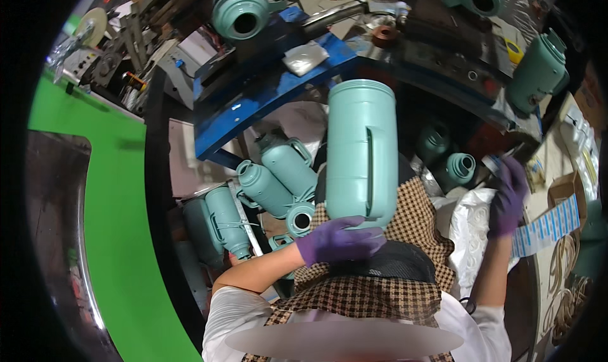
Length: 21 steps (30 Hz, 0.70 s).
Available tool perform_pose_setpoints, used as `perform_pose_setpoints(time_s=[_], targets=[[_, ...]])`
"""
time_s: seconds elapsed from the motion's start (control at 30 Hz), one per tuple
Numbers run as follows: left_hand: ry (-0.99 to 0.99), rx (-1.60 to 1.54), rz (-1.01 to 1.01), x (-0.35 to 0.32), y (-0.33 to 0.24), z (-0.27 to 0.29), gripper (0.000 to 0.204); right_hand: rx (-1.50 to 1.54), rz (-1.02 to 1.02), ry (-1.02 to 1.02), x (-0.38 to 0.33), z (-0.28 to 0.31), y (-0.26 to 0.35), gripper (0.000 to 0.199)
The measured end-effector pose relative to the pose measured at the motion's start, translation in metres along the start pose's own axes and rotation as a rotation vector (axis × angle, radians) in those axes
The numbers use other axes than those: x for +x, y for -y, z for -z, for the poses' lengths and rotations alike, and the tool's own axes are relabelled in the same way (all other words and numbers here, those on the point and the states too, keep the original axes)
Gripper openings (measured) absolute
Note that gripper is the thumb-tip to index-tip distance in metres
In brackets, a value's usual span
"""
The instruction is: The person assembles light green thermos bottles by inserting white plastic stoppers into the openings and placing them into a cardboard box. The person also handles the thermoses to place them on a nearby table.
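Observation:
A large pale-green jug body [348, 147] with a side handle rests over my lap, its threaded rim away from me and its base toward me. My left hand [342, 240], in a purple glove, holds it at the base, with the fingers stretched along the bottom edge. Off to the right, my right hand [508, 197], also gloved in purple, is raised beside the bench and apart from the jug. Its fingers are bent and somewhat blurred around a small pale piece [491, 164] whose kind I cannot make out. Below that hand lies a sheet of blue-and-white labels [546, 226].
Several green jugs [263, 188] lie tied together at the left. A blue-edged workbench [253, 118] stands ahead, with another jug [240, 12] on it. More jugs [459, 169] lie underneath at the right. White plastic bags [470, 226] and an open cardboard box [567, 188] are near my right arm.

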<state>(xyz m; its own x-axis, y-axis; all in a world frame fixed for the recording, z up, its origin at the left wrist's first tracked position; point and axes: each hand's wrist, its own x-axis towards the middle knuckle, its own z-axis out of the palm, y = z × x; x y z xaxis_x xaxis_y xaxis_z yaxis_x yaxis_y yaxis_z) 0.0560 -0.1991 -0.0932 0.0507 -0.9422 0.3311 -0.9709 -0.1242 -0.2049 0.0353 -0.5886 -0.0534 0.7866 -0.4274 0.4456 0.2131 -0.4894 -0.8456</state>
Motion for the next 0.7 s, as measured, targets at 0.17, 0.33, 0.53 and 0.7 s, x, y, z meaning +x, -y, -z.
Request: perform_pose_setpoints(time_s=[0.17,0.33,0.53,0.7], targets=[[0.072,0.374,-0.077,0.003,-0.004,-0.013,0.042,0.547,-0.319,0.504,0.075,-0.167,0.043,0.020],[0.092,0.754,-0.253,-0.017,-0.022,-0.043,0.049,0.481,-0.506,0.547,0.082,-0.207,0.053,0.019],[0.019,0.066,0.094,-0.018,-0.017,-0.017,0.058,-0.109,0.102,0.386,0.083,-0.220,0.030,0.053],[-0.186,-0.406,0.607,-0.058,-0.012,0.041,0.049,0.498,-0.353,0.651,0.103,-0.213,-0.071,0.018]])
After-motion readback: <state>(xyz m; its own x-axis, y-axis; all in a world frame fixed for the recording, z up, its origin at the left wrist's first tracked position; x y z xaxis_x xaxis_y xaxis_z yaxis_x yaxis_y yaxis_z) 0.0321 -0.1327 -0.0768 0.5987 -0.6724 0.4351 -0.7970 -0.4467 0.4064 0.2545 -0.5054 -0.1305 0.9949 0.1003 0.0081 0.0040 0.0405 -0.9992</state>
